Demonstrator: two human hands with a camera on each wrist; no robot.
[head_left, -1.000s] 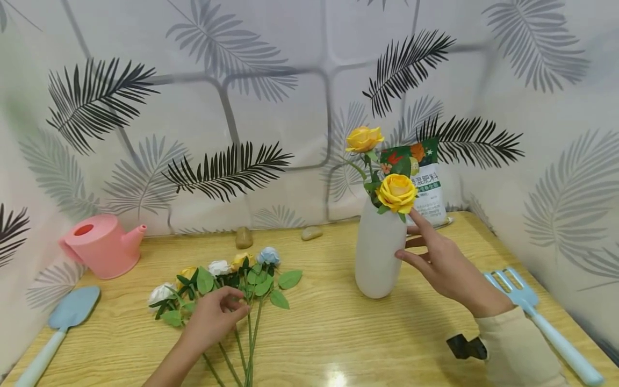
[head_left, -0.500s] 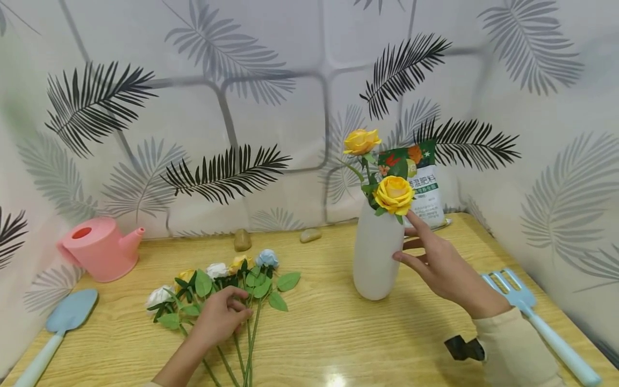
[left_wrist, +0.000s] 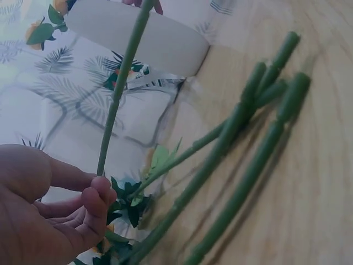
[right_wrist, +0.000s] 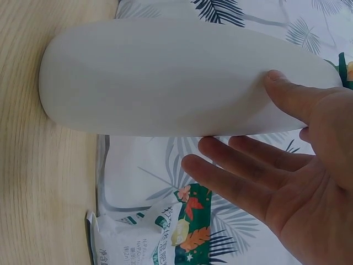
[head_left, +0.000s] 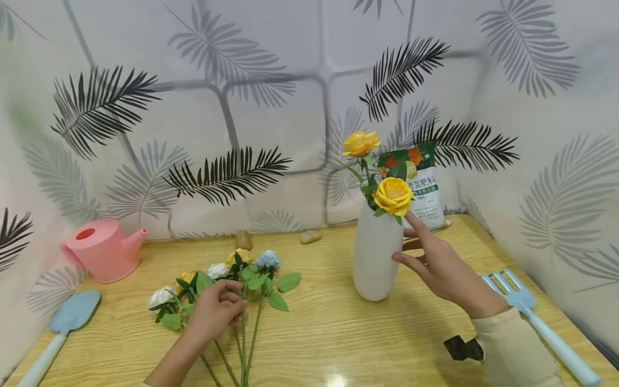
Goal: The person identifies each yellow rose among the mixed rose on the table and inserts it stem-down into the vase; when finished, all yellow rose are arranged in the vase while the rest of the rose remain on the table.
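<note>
My left hand (head_left: 213, 312) pinches the green stem (left_wrist: 118, 99) of a yellow artificial rose (head_left: 238, 257) between thumb and fingertips, the stem lifted off the table. Beside it lie a blue rose (head_left: 268, 260), white roses (head_left: 162, 297) and another yellow rose (head_left: 186, 276), their other stems (left_wrist: 237, 204) bare at the ends. At right a white vase (head_left: 377, 258) stands upright with two yellow roses (head_left: 393, 195) in it. Against its right side, my right hand (head_left: 442, 266) holds the vase, thumb (right_wrist: 281, 88) on the front and fingers along the edge.
A pink watering can (head_left: 106, 252) and a blue trowel (head_left: 72, 312) are at left. Two stones (head_left: 311, 236) lie along the back edge. A fertilizer bag (head_left: 425, 188) leans behind the vase. A blue garden fork (head_left: 522, 295) lies at right.
My left hand has closed on a stem and raised it slightly, so the middle yellow rose shifts a little up and left. The right hand stays on the vase.
</note>
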